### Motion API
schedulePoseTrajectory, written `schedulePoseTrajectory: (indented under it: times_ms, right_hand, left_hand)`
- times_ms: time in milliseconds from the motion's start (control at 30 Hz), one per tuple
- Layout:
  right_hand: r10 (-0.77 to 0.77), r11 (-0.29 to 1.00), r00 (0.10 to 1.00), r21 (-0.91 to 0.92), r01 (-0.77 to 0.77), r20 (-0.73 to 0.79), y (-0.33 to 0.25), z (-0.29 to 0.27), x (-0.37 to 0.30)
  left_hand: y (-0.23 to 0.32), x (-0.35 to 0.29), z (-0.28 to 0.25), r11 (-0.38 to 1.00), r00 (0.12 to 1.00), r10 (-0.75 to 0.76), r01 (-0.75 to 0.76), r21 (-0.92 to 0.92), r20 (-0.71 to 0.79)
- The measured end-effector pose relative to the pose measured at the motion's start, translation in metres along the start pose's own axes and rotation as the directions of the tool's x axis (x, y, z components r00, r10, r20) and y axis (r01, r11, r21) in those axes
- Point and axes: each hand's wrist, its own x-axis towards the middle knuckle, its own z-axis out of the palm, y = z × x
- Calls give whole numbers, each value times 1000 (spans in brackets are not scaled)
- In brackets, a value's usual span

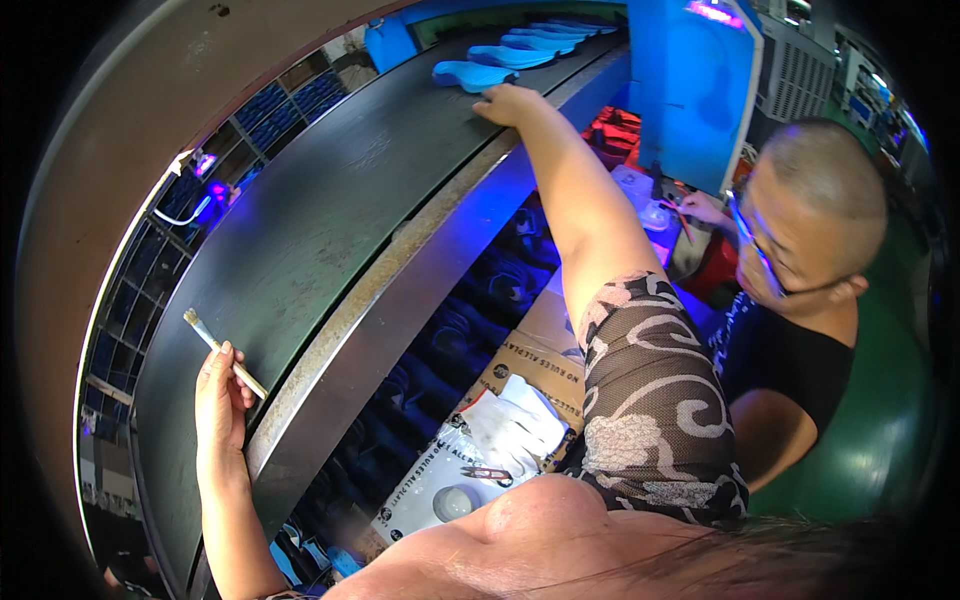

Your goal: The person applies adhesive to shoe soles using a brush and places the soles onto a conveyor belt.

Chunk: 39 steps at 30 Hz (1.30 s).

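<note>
My left hand (224,385) is closed around a thin brush (240,373) with a pale handle, over the near end of a dark conveyor belt (300,220). The brush's bristle tip points up and to the left. My right hand (508,104) is stretched far along the belt, its fingers loosely apart beside the nearest blue insole (470,76). I cannot tell whether its fingertips touch that insole. Beyond it, several more blue insoles (540,42) lie in a row.
A metal rail (400,260) edges the belt. Below are a cardboard box (540,365), a white cloth (515,420), thread snips (484,473) and a round pot (456,503). At the right a co-worker (800,300) sits near a blue machine housing (690,100). Racks of dark shoes (420,400) stand beneath.
</note>
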Motion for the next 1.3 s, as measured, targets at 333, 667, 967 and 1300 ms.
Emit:
schedulePoseTrajectory:
  times_ms: [333, 667, 967, 1300]
  right_hand:
    - [109, 994, 872, 66, -88, -478, 11, -2, 11]
    - [346, 406, 703, 775, 485, -621, -86, 3, -132]
    - [-373, 204, 820, 824, 529, -434, -205, -27, -428]
    - [-624, 206, 772, 928, 312, -121, -223, 58, -559]
  left_hand:
    - [-3, -8, -5, 1000, 996, -18, 19, 13, -87]
    - [-5, 10, -3, 997, 1000, -22, 22, -69, -2]
    - [-7, -66, 6, 908, 962, 234, -164, -385, 143]
    - [-166, -264, 62, 688, 849, -267, 499, -527, 455]
